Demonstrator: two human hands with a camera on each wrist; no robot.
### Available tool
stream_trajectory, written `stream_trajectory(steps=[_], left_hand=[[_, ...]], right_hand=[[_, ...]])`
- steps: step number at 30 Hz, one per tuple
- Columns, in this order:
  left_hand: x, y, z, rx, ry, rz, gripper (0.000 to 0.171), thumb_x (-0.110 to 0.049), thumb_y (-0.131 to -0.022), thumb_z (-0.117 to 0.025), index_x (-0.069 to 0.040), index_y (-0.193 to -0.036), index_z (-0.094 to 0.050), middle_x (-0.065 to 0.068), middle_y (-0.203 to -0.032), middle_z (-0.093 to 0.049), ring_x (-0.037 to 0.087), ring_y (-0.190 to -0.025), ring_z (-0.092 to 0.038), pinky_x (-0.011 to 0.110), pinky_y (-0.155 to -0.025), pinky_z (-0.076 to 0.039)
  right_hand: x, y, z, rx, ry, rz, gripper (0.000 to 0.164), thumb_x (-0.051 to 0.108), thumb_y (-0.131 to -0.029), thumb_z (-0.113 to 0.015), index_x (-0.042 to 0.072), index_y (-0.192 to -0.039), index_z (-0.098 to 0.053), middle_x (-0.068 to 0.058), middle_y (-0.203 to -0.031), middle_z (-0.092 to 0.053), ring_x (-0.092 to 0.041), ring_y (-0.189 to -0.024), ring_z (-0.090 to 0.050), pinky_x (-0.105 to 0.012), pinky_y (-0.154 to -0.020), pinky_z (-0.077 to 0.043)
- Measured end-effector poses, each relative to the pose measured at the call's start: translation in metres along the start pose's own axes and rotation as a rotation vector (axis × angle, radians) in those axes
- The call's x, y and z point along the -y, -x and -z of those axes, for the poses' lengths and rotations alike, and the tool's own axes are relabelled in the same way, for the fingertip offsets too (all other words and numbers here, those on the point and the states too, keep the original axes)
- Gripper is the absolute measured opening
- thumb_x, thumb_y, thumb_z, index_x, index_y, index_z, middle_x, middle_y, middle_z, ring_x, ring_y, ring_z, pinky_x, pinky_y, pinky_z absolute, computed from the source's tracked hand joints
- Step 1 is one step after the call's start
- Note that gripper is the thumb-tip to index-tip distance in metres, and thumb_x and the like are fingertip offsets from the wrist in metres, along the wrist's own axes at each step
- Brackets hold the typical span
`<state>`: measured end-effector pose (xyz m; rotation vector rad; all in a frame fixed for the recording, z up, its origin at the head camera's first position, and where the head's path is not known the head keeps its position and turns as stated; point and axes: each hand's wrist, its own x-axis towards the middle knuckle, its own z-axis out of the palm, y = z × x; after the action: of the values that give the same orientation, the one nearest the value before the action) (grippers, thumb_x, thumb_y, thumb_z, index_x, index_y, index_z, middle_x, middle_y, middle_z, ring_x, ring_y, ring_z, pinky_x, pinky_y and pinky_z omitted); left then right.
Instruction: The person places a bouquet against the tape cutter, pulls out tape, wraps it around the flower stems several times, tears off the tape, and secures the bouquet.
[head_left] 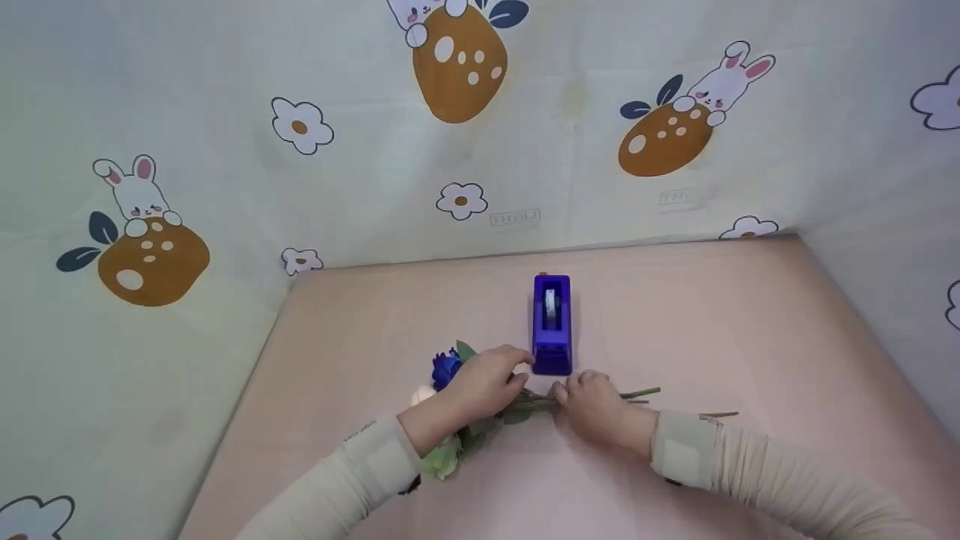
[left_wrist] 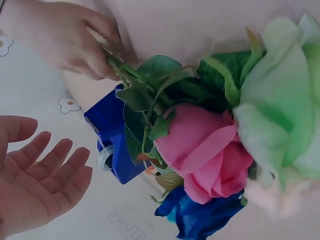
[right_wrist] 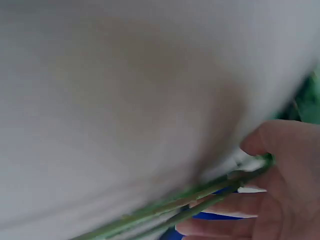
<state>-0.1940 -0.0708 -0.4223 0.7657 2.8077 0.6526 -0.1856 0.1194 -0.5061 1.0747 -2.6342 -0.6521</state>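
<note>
A bunch of artificial flowers lies across the table, blooms to the left and stems (head_left: 639, 394) to the right. It has a pink rose (left_wrist: 205, 150), a blue flower (head_left: 445, 367), a pale green-white flower (head_left: 442, 459) and a pale peach one (left_wrist: 280, 194). My right hand (head_left: 592, 405) holds the stems; in the right wrist view its fingers (right_wrist: 225, 202) curl around them. Above the bunch, near the blooms, is my left hand (head_left: 487, 381). The left wrist view shows its fingers (left_wrist: 60, 162) loosely spread, holding nothing. Beyond both hands stands a blue tape dispenser (head_left: 553, 356).
The pinkish table top (head_left: 360, 315) meets a hanging cloth (head_left: 375, 172) printed with rabbits and flowers at its back and sides. One brownish stem end (head_left: 720, 414) sticks out right, past the right wrist.
</note>
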Motion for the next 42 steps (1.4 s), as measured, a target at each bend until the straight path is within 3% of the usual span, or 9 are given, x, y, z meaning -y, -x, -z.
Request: stream_trajectory(steps=[3,6,12,15,18,22,31,35,42], left_hand=[[0.004,-0.003,0.008,-0.008,-0.002,0.027,0.026,-0.014,-0.092,-0.053,-0.006,-0.115,-0.059,0.009,-0.112,-0.061,0.018,-0.093,-0.062,0.032,-0.079,-0.050],[0.009,-0.011,0.016,-0.015,0.031,0.056,0.025,-0.013,-0.091,-0.053,-0.004,-0.113,-0.059,0.011,-0.110,-0.062,0.021,-0.096,-0.061,0.037,-0.082,-0.048],[0.018,-0.048,0.017,0.031,0.200,0.174,0.023,-0.008,-0.087,-0.055,0.000,-0.108,-0.061,0.015,-0.099,-0.064,0.023,-0.086,-0.059,0.033,-0.074,-0.048],[0.019,-0.066,0.008,0.061,0.245,0.250,0.022,-0.008,-0.086,-0.057,0.001,-0.106,-0.062,0.014,-0.098,-0.064,0.022,-0.083,-0.060,0.029,-0.068,-0.047],[0.019,-0.078,-0.002,0.090,0.292,0.337,0.021,-0.011,-0.087,-0.059,0.000,-0.104,-0.064,0.014,-0.097,-0.066,0.022,-0.077,-0.061,0.026,-0.060,-0.045],[0.020,-0.085,-0.013,0.116,0.378,0.423,0.019,-0.014,-0.088,-0.059,0.001,-0.099,-0.066,0.016,-0.093,-0.068,0.021,-0.065,-0.060,0.024,-0.051,-0.042],[0.022,-0.094,-0.020,0.122,0.462,0.556,0.010,-0.009,-0.081,-0.066,0.000,-0.081,-0.068,0.015,-0.081,-0.068,0.030,-0.076,-0.066,0.036,-0.063,-0.052],[0.020,-0.104,-0.020,0.136,0.399,0.620,0.009,-0.008,-0.078,-0.070,0.001,-0.080,-0.068,0.011,-0.077,-0.068,0.026,-0.073,-0.065,0.030,-0.057,-0.048],[0.012,-0.109,-0.020,0.113,0.123,0.583,0.019,-0.014,-0.075,-0.075,0.000,-0.085,-0.067,0.007,-0.078,-0.066,0.019,-0.068,-0.062,0.028,-0.061,-0.050]], right_hand=[[-0.031,-0.001,0.020,0.138,-0.354,-0.055,0.032,0.029,-0.081,-0.061,0.003,-0.100,-0.059,-0.013,-0.081,-0.059,-0.027,-0.068,-0.055,-0.038,-0.057,-0.047],[-0.067,-0.003,0.031,0.202,-0.711,-0.133,0.034,0.024,-0.085,-0.061,0.000,-0.108,-0.059,-0.016,-0.091,-0.063,-0.030,-0.079,-0.060,-0.042,-0.069,-0.050],[-0.113,-0.025,0.008,0.227,-1.500,-0.463,0.028,0.017,-0.091,-0.053,-0.005,-0.107,-0.059,-0.006,-0.073,-0.061,-0.010,-0.053,-0.053,-0.024,-0.051,-0.047],[-0.113,-0.038,-0.007,0.325,-1.730,-0.637,0.021,0.019,-0.091,-0.054,0.000,-0.093,-0.061,0.003,-0.060,-0.053,-0.004,-0.044,-0.043,-0.019,-0.043,-0.040],[-0.107,-0.049,-0.016,0.435,-1.809,-0.721,0.020,0.020,-0.088,-0.057,0.006,-0.074,-0.058,0.006,-0.051,-0.047,-0.004,-0.041,-0.037,-0.018,-0.039,-0.033],[-0.098,-0.057,-0.020,0.517,-1.855,-0.742,0.028,0.021,-0.085,-0.060,0.010,-0.061,-0.052,0.007,-0.047,-0.045,-0.003,-0.038,-0.035,-0.017,-0.038,-0.031],[-0.085,-0.061,-0.023,0.519,-1.934,-0.756,0.026,0.017,-0.083,-0.063,0.009,-0.061,-0.051,0.006,-0.047,-0.044,-0.003,-0.038,-0.035,-0.016,-0.038,-0.032],[-0.084,-0.064,-0.022,0.503,-1.947,-0.773,0.025,0.014,-0.082,-0.063,0.011,-0.060,-0.051,0.006,-0.047,-0.041,-0.003,-0.039,-0.032,-0.016,-0.038,-0.029],[-0.086,-0.067,-0.018,0.499,-1.943,-0.771,0.029,0.011,-0.078,-0.060,0.014,-0.055,-0.042,0.008,-0.045,-0.033,-0.002,-0.038,-0.025,-0.017,-0.038,-0.021]])
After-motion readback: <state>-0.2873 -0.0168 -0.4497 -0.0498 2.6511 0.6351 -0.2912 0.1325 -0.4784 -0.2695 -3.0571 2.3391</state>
